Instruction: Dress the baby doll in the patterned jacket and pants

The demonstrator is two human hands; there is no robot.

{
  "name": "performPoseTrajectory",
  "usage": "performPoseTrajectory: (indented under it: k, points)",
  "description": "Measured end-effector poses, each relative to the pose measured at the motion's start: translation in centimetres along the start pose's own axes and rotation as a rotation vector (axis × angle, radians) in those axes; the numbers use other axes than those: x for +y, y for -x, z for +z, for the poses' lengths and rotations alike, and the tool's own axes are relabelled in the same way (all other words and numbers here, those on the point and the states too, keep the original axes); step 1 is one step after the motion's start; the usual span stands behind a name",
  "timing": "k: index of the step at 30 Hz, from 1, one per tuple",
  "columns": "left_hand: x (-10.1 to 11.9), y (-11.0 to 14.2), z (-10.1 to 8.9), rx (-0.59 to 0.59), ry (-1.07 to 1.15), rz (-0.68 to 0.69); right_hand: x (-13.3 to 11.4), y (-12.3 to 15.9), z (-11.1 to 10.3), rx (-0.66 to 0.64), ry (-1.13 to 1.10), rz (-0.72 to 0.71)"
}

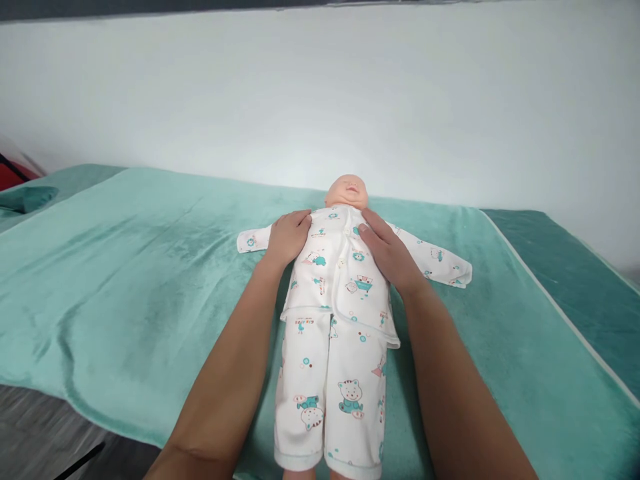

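Note:
A baby doll [347,191] lies on its back, its head toward the wall. It wears a white printed jacket [327,280] and matching trousers [353,393]; both sleeves stretch out sideways. My left hand [291,235] rests on the jacket at the shoulder on the left of the view, its fingers extended against the cloth. On the opposite shoulder lies my right hand [387,248], fingers stretched toward the collar and thumb on the chest. Neither hand visibly grips the cloth. The doll's lower legs are cut off by the bottom edge of the view.
A light green blanket [150,287] spreads under the doll, with creases at the left. Darker green cloth [550,260] shows at the right. Behind stands a white wall [320,93]. A grey floor [45,427] lies beyond the blanket's lower left edge, and something red [14,176] is at the far left.

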State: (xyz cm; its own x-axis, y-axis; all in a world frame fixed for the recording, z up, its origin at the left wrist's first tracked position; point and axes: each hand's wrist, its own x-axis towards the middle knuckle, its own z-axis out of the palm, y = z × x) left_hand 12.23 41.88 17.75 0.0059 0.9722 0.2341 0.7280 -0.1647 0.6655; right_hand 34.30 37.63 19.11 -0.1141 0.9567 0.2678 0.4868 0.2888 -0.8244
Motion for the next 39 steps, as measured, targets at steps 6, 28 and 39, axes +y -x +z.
performPoseTrajectory:
  k: [6, 28, 39]
  points:
    - [-1.8, 0.1, 0.9, 0.113, -0.267, -0.034, 1.8, -0.6, 0.0, 0.105, 0.195, 0.076]
    - [-9.6, 6.7, -4.6, 0.310, -0.276, -0.322, 10.1, 8.5, -8.6, 0.294, 0.838, 0.290]
    - [-10.9, 5.4, -4.6, 0.489, -0.052, -0.383, 9.5, 8.0, -10.2, 0.543, 0.558, 0.406]
